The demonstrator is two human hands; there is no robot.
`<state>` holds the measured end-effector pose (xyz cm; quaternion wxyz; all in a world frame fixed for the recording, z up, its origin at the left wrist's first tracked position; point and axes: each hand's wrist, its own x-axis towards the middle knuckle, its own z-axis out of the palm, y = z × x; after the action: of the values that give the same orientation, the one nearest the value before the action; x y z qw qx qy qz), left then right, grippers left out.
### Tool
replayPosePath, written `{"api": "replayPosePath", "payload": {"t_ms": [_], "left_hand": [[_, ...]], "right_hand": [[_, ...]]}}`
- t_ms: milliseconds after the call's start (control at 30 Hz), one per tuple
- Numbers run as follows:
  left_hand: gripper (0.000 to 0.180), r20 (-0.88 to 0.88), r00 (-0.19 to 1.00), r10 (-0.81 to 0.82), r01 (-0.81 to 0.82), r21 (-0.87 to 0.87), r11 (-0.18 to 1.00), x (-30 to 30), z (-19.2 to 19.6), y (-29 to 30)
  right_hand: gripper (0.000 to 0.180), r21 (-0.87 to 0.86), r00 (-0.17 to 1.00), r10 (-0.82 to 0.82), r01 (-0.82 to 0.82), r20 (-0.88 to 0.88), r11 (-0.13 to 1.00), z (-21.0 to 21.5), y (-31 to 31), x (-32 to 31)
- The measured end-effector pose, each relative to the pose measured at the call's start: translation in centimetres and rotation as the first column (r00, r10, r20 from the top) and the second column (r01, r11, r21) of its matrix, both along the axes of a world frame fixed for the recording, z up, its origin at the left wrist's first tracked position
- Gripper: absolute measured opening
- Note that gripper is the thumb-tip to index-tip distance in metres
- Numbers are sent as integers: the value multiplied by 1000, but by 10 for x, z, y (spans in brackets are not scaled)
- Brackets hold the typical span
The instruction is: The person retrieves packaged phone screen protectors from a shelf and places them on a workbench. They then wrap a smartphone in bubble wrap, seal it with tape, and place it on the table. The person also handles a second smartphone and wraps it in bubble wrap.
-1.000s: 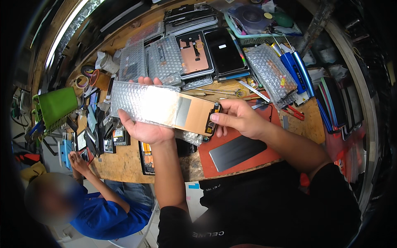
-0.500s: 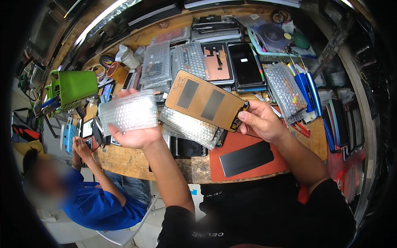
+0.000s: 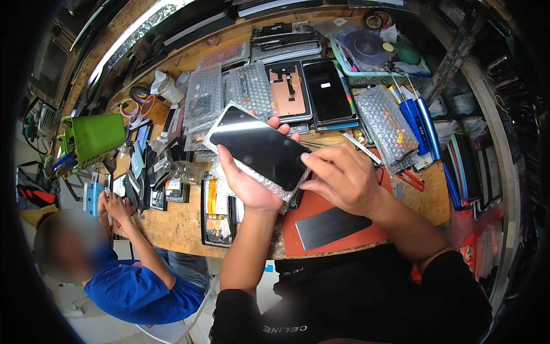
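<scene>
My left hand (image 3: 247, 184) holds a black phone screen panel (image 3: 259, 146) from below, glass side up, with a bubble-wrap sleeve (image 3: 269, 184) under it. My right hand (image 3: 342, 178) rests on the panel's lower right end, fingers curled over its edge. Both hands hover above a red work mat (image 3: 338, 241) on the wooden bench (image 3: 183, 226). A dark metal plate (image 3: 333, 227) lies on the mat just below my right hand.
Phone panels (image 3: 327, 89) and bubble-wrapped parts (image 3: 387, 123) lie across the bench's back. Blue-handled tools (image 3: 416, 119) sit at right, a green box (image 3: 95, 136) at left. A person in a blue shirt (image 3: 133, 286) sits at lower left, hands on the bench edge.
The brown back side of the panel faced up before; now it lies glass side up on the bubble wrap in my left hand. My head view shifted slightly.
</scene>
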<state>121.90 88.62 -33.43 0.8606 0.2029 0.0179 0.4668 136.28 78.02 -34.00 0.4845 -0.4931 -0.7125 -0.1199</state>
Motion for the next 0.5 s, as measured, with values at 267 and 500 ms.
{"api": "replayPosePath", "payload": {"t_ms": [267,500], "left_hand": [[76,45,998,-54,49,107,993,3,-7,-2],[73,8,997,-74,73,115,991,3,-10,-4]], "right_hand": [[72,-34,999,-9,10,39,999,-1,-3,0],[78,-91,999,-11,8,-40,996,-5,-4,-4]]}}
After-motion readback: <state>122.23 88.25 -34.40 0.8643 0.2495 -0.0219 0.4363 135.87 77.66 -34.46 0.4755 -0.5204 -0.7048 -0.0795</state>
